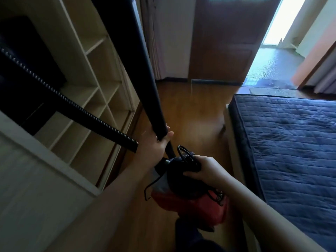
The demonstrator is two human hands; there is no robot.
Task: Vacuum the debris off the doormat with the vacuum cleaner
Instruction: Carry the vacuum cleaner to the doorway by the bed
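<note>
Left grip (156,142) holding wand (131,60), right grip (207,170) on vacuum (189,197)

This was a home, a bedroom by the look of it. A bed (291,142) with a dark blue quilted cover filled the right side. Along the left wall stood pale built-in shelves (98,99) divided into open cubbies, with a dark screen (27,57) set among them. The floor (190,110) was warm brown wood. Ahead, a wooden door (227,42) stood open onto a bright tiled balcony (272,70), daylight pouring through. A doormat (272,91) lay at the threshold, and curtains (325,77) hung at the far right.
</note>
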